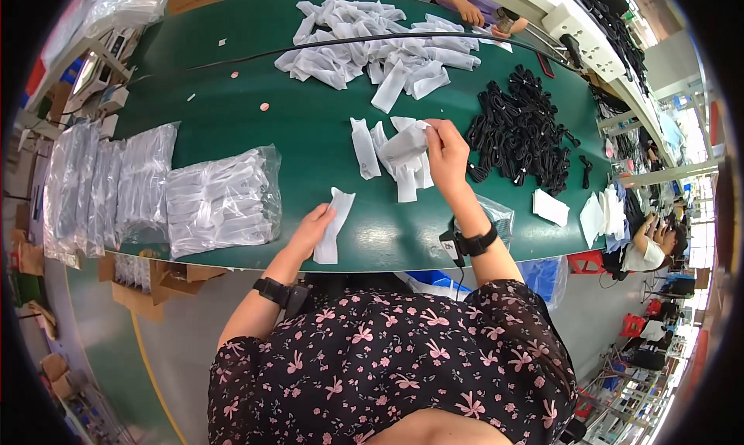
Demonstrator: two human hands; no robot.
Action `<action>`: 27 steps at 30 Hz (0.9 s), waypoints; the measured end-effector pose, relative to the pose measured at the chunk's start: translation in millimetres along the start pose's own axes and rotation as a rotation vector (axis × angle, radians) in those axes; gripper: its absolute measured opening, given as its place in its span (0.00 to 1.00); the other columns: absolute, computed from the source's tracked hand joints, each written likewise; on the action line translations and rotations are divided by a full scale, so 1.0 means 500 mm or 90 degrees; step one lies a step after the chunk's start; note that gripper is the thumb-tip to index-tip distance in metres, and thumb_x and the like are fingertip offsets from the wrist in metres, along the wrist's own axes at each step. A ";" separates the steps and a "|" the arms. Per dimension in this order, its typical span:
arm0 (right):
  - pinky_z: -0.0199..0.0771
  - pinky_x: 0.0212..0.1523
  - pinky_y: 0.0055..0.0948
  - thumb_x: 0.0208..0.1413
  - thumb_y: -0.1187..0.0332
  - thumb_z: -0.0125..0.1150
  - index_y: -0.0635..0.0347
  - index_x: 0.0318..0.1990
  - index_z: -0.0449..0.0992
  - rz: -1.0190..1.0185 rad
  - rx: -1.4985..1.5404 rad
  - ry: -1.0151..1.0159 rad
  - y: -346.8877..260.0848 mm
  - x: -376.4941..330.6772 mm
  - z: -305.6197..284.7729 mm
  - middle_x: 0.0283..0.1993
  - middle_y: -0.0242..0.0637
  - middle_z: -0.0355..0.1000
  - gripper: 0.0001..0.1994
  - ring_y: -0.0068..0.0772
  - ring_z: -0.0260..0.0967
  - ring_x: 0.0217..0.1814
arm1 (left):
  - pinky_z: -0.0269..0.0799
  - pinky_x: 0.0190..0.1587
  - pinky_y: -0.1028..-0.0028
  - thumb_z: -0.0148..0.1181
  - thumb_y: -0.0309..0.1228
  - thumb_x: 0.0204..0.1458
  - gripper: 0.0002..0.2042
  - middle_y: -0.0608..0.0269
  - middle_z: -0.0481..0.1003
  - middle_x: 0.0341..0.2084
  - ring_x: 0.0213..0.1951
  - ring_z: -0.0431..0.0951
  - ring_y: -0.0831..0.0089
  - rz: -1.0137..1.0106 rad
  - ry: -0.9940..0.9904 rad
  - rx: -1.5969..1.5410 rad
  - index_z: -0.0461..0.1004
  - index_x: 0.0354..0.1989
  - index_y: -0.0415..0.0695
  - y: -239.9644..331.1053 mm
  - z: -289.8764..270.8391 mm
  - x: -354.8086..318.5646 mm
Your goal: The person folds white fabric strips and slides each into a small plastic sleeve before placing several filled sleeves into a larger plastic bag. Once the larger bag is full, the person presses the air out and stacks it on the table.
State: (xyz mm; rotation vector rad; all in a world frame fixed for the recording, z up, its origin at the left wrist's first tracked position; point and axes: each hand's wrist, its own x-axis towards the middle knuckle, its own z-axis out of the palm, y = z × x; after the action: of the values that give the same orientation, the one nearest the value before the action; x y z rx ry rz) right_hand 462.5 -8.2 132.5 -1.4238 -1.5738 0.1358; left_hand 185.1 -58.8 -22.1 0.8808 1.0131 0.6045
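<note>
While the right hand point(446, 152) pinches one white pouch point(404, 144) by its upper edge, fingers closed on it, the pouch hangs lifted just above a small fan of similar white pouches point(370, 152) lying on the green table point(256, 127). Nearer the table's front edge, the left hand point(310, 229) rests on a single flat white pouch point(334, 226), fingers loosely curled along its side and thumb touching it, pressing rather than gripping. Both wrists wear black bands. To the right of the lifted pouch lies a heap of coiled black cables point(521, 127), close beside the right hand. Farther back on the table sprawls a big loose pile of white pouches point(372, 46), with a thin black cord point(232, 57) running across in front of it. On the left side sit clear plastic bags of packed pouches point(223, 201), side by side. At the far edge another person's hands point(471, 12) work at the table.
</note>
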 end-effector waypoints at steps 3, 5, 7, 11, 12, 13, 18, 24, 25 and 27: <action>0.70 0.31 0.30 0.55 0.75 0.58 0.63 0.36 0.77 0.112 0.050 -0.148 -0.023 -0.018 -0.013 0.31 0.39 0.71 0.03 0.38 0.70 0.30 | 0.71 0.37 0.64 0.56 0.41 0.58 0.16 0.58 0.75 0.31 0.31 0.76 0.61 0.106 -0.001 0.230 0.72 0.42 0.38 0.015 0.008 -0.016; 0.69 0.31 0.30 0.56 0.75 0.58 0.64 0.36 0.76 0.172 0.077 -0.225 -0.028 -0.026 -0.009 0.31 0.39 0.71 0.03 0.38 0.70 0.30 | 0.71 0.40 0.65 0.59 0.37 0.55 0.14 0.55 0.76 0.35 0.35 0.76 0.56 0.198 -0.015 0.482 0.72 0.41 0.39 0.044 0.022 -0.042; 0.69 0.30 0.30 0.56 0.74 0.58 0.65 0.36 0.76 -0.035 0.064 -0.219 -0.040 -0.036 0.011 0.28 0.39 0.71 0.04 0.38 0.71 0.28 | 0.71 0.41 0.64 0.60 0.36 0.53 0.13 0.54 0.76 0.36 0.37 0.75 0.55 0.211 -0.036 0.516 0.72 0.40 0.40 0.056 0.027 -0.052; 0.69 0.30 0.30 0.56 0.73 0.59 0.65 0.36 0.76 -0.057 0.067 -0.237 -0.041 -0.066 0.053 0.25 0.38 0.72 0.04 0.38 0.71 0.26 | 0.70 0.43 0.61 0.63 0.32 0.49 0.12 0.53 0.74 0.36 0.40 0.74 0.53 0.281 -0.083 0.635 0.72 0.40 0.42 0.051 0.025 -0.060; 0.69 0.30 0.30 0.57 0.73 0.59 0.65 0.36 0.76 -0.017 0.069 -0.247 -0.041 -0.072 0.059 0.25 0.38 0.71 0.05 0.38 0.71 0.26 | 0.70 0.43 0.60 0.63 0.31 0.48 0.12 0.54 0.74 0.35 0.40 0.74 0.53 0.317 -0.088 0.680 0.72 0.40 0.43 0.043 0.024 -0.061; 0.69 0.30 0.30 0.57 0.73 0.59 0.65 0.36 0.76 -0.016 0.073 -0.251 -0.040 -0.072 0.060 0.25 0.38 0.71 0.05 0.38 0.71 0.26 | 0.71 0.43 0.60 0.64 0.31 0.47 0.12 0.55 0.73 0.34 0.40 0.74 0.54 0.354 -0.093 0.726 0.72 0.40 0.43 0.038 0.023 -0.063; 0.69 0.29 0.30 0.57 0.69 0.59 0.64 0.36 0.77 0.127 0.083 -0.455 -0.010 -0.052 0.087 0.24 0.38 0.72 0.07 0.35 0.71 0.25 | 0.71 0.42 0.59 0.64 0.33 0.48 0.13 0.57 0.73 0.33 0.40 0.74 0.53 0.345 -0.081 0.729 0.72 0.41 0.45 0.021 0.023 -0.070; 0.71 0.29 0.30 0.55 0.63 0.62 0.62 0.35 0.78 0.257 0.261 -0.301 0.023 -0.075 0.146 0.23 0.40 0.74 0.11 0.32 0.73 0.25 | 0.70 0.43 0.60 0.64 0.32 0.48 0.13 0.57 0.72 0.35 0.41 0.74 0.54 0.377 -0.084 0.724 0.72 0.41 0.44 0.015 0.023 -0.069; 0.71 0.29 0.30 0.55 0.63 0.62 0.62 0.35 0.78 0.256 0.263 -0.305 0.020 -0.080 0.147 0.23 0.40 0.74 0.11 0.32 0.73 0.25 | 0.70 0.44 0.60 0.64 0.32 0.48 0.13 0.57 0.72 0.35 0.41 0.74 0.54 0.382 -0.084 0.723 0.72 0.41 0.44 0.013 0.021 -0.070; 0.72 0.31 0.29 0.53 0.60 0.64 0.64 0.36 0.78 0.217 0.068 -0.335 0.008 -0.102 0.136 0.25 0.40 0.74 0.14 0.31 0.73 0.27 | 0.70 0.44 0.60 0.64 0.32 0.48 0.13 0.57 0.72 0.35 0.41 0.73 0.54 0.386 -0.075 0.723 0.72 0.40 0.44 0.008 0.017 -0.073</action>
State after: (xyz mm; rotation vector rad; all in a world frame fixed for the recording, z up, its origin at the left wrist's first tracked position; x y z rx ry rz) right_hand 410.2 -14.7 65.7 -1.6438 -1.6832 0.8434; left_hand 177.4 -88.1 0.2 2.2482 0.9442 0.4265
